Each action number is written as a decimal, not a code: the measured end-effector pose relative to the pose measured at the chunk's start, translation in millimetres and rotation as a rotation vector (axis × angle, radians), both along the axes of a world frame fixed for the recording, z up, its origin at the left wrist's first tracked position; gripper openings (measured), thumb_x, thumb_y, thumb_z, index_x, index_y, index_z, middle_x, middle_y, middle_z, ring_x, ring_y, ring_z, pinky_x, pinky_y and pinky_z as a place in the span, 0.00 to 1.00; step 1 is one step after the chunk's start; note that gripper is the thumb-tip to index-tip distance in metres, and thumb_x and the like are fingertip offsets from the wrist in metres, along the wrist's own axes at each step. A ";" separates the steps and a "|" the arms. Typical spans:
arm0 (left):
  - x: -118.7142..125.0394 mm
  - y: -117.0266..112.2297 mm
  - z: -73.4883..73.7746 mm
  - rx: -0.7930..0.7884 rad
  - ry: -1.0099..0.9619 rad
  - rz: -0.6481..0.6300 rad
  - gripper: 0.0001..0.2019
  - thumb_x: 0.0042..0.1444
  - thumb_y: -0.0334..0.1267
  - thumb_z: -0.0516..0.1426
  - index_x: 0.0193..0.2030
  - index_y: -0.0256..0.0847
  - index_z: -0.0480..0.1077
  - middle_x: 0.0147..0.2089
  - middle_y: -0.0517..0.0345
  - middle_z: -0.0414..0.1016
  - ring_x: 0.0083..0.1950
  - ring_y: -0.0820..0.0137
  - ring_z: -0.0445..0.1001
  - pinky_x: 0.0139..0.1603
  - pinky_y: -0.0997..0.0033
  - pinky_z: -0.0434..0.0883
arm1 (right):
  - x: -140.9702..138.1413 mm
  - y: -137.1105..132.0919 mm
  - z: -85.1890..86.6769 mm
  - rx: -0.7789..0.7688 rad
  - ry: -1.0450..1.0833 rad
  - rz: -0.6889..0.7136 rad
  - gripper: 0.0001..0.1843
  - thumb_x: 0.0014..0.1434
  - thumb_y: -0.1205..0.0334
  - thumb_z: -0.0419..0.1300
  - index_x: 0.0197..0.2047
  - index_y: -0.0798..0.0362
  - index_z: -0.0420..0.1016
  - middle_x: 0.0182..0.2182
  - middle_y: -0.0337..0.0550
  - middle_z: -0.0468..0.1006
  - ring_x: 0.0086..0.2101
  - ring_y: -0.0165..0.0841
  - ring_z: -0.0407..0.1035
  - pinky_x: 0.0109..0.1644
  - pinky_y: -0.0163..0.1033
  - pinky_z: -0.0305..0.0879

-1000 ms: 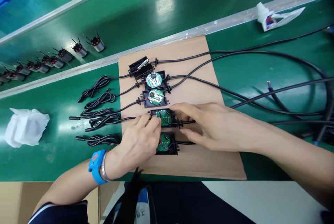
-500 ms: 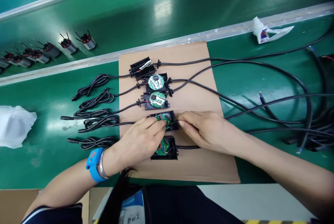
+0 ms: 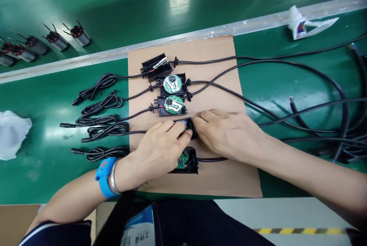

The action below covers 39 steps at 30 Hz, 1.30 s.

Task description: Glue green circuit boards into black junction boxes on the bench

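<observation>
I find the open black rectangular plastic case [image 3: 189, 123], second from the near edge in a column of five, directly between the two hands, its left part covered by one and its right end met by the other. Its contents are mostly hidden from me.

The left hand [image 3: 160, 143] lies over the case's left side, fingers curled, index fingertip down at the interior; I cannot tell whether it pinches anything. The right hand [image 3: 226, 133] is bunched at the right end, fingers drawn together; their tips are hidden, so I cannot confirm a hold.

Just nearer, partly under the left hand, I note a black plastic case with a green circuit board [image 3: 193, 165]; its black cable runs beneath the right hand. Beyond the hands sit two black cases with round green-and-white boards [image 3: 173, 104], and farthest, a tilted black case with its board edge-on [image 3: 156, 72].

All five rest on a flat brown cardboard sheet [image 3: 229, 181] on the glossy green tabletop [image 3: 57, 169]. Coiled thin black leads [image 3: 109, 129] lie to the left, thick black cables [image 3: 344, 116] to the right. Silver metal cylinders with copper windings [image 3: 82, 36] line the far left.
</observation>
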State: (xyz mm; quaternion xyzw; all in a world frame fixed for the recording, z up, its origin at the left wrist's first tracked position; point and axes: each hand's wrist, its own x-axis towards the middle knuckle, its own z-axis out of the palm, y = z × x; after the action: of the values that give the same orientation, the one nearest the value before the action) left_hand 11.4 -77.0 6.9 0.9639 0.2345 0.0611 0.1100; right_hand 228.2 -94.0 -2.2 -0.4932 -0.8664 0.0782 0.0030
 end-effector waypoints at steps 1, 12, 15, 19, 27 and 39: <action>0.0 0.4 -1.0 -0.014 -0.006 0.008 0.19 0.61 0.26 0.49 0.57 0.31 0.71 0.44 0.48 0.75 0.42 0.61 0.71 0.43 0.60 0.73 | 1.8 0.1 -1.8 -0.002 0.018 0.003 0.12 0.64 0.65 0.49 0.31 0.54 0.69 0.29 0.45 0.73 0.30 0.35 0.68 0.31 0.39 0.50; 3.1 -6.0 -4.2 0.001 0.055 0.066 0.24 0.60 0.25 0.50 0.62 0.31 0.68 0.44 0.48 0.74 0.42 0.62 0.70 0.42 0.61 0.71 | 11.7 0.7 -23.6 0.107 0.564 0.042 0.07 0.66 0.68 0.54 0.39 0.55 0.73 0.33 0.46 0.75 0.36 0.35 0.64 0.41 0.40 0.66; 7.5 -5.4 -3.7 -0.037 0.078 0.108 0.23 0.59 0.25 0.49 0.61 0.31 0.69 0.42 0.49 0.74 0.41 0.62 0.70 0.41 0.61 0.70 | 9.7 -0.4 -28.9 0.216 0.473 0.060 0.08 0.65 0.72 0.54 0.38 0.56 0.74 0.32 0.47 0.74 0.34 0.35 0.63 0.39 0.40 0.66; 10.0 -5.1 -1.6 -0.092 0.066 0.143 0.24 0.59 0.25 0.49 0.61 0.32 0.70 0.42 0.49 0.73 0.44 0.62 0.70 0.45 0.60 0.70 | 6.9 -5.4 -37.1 0.333 0.375 0.116 0.14 0.63 0.77 0.50 0.39 0.57 0.75 0.31 0.47 0.75 0.33 0.35 0.61 0.37 0.40 0.64; -6.4 -11.4 14.8 -0.151 -0.012 0.113 0.22 0.57 0.25 0.51 0.58 0.33 0.71 0.51 0.46 0.74 0.49 0.62 0.71 0.50 0.60 0.72 | 16.8 15.4 -10.9 0.051 0.526 0.158 0.12 0.66 0.71 0.51 0.40 0.54 0.76 0.35 0.45 0.77 0.36 0.34 0.67 0.44 0.40 0.66; -51.7 51.1 15.2 -0.181 -0.013 0.502 0.03 0.65 0.31 0.52 0.43 0.37 0.66 0.36 0.56 0.74 0.36 0.68 0.73 0.36 0.69 0.70 | 20.7 46.8 -6.3 0.365 0.483 -0.009 0.07 0.66 0.67 0.54 0.43 0.53 0.73 0.34 0.46 0.79 0.38 0.37 0.71 0.44 0.43 0.67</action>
State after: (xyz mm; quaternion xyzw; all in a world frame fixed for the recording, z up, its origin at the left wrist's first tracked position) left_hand -40.4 -25.8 22.1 0.8614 0.4701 0.0715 0.1786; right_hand 249.0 -47.2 -8.5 -0.4557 -0.8381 0.0362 0.2977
